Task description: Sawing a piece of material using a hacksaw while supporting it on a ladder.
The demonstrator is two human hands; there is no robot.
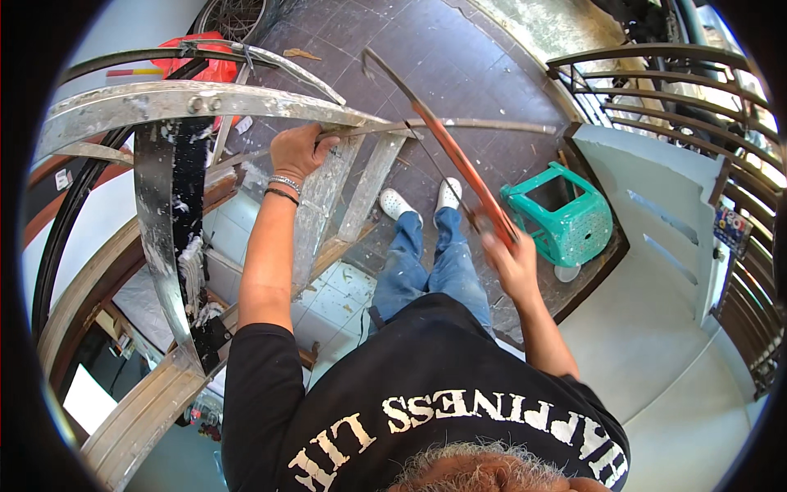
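My left hand (299, 153) is closed around a thin grey-brown stick (492, 125), pressing it against the end of a paint-spattered ladder (324, 197). The stick's free length reaches out to the right over the floor. In my right hand (510, 261) is a bow saw (466, 164) with an orange frame, held by its lower end. The saw slants up and left across the stick, its thin blade on the side toward my left hand. Whether the teeth touch the stick I cannot tell.
A green plastic stool (586, 221) is at the right, by a pale low wall (648, 172) and dark railings (656, 74). Below the saw are my white shoes (398, 203). A red plastic bag (201, 57) and a bicycle wheel (234, 18) lie at the far left.
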